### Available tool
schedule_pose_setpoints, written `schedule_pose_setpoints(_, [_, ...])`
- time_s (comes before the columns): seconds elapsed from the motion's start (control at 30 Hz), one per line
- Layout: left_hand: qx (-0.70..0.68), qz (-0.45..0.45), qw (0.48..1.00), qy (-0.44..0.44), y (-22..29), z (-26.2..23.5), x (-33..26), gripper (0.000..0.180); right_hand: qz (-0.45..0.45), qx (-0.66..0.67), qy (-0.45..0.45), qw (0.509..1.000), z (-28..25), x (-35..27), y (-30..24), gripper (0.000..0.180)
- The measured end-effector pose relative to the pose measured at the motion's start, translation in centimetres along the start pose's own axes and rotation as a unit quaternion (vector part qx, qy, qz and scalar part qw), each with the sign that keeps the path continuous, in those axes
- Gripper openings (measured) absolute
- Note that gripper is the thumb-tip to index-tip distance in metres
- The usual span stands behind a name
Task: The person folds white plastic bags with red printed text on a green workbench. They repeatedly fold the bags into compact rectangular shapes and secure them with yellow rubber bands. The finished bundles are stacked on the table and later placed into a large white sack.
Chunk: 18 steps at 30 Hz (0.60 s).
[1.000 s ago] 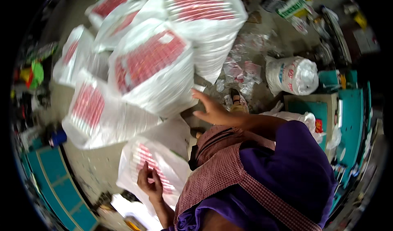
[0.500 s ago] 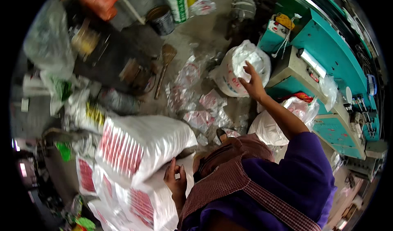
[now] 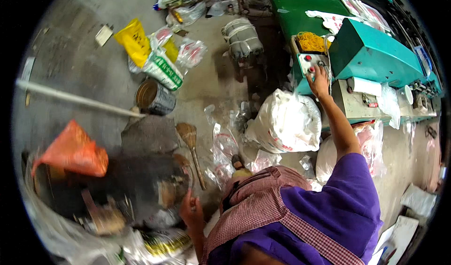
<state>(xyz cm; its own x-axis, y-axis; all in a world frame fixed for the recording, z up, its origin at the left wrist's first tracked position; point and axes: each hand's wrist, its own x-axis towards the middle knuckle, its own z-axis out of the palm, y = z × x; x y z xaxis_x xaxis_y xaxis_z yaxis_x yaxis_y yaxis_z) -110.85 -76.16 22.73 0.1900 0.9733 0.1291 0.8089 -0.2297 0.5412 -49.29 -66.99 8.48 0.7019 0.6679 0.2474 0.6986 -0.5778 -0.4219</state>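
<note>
The right hand (image 3: 319, 82) is stretched out, fingers spread open on the grey control panel (image 3: 314, 64) at the front edge of the green machine (image 3: 376, 53). The left hand (image 3: 191, 212) hangs low; whether it grips something I cannot tell. A full white sack (image 3: 286, 121) stands below the panel, and a yellow bag (image 3: 134, 40) and a white-green package (image 3: 163, 70) lie on the floor (image 3: 70, 53).

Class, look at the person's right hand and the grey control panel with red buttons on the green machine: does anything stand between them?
Nothing visible does. The right hand already rests on the control panel, fingertips by a red button.
</note>
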Motion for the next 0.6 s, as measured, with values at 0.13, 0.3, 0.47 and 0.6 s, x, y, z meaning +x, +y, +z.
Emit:
schedule_pose_setpoints(0.13, [-0.020,0.147,0.987,-0.058,0.5,-0.9,17.0,0.039,0.122,-0.052,-0.083,0.988,1.9,0.6,-1.4,0.074])
schedule_pose_setpoints(0.3, [-0.035,0.302,0.945,-0.122,4.7,5.0,35.4,0.039,0.138,-0.119,0.012,0.983,4.0,0.0,-3.9,0.074])
schedule_pose_setpoints(0.47, [-0.082,0.389,0.898,-0.187,12.5,14.7,49.9,0.042,0.142,-0.121,0.043,0.982,2.8,-0.8,-5.0,0.073])
schedule_pose_setpoints(0.6, [-0.087,0.389,0.874,-0.278,17.4,22.5,59.4,0.043,0.175,-0.119,-0.038,0.976,1.4,-0.7,-6.3,0.083])
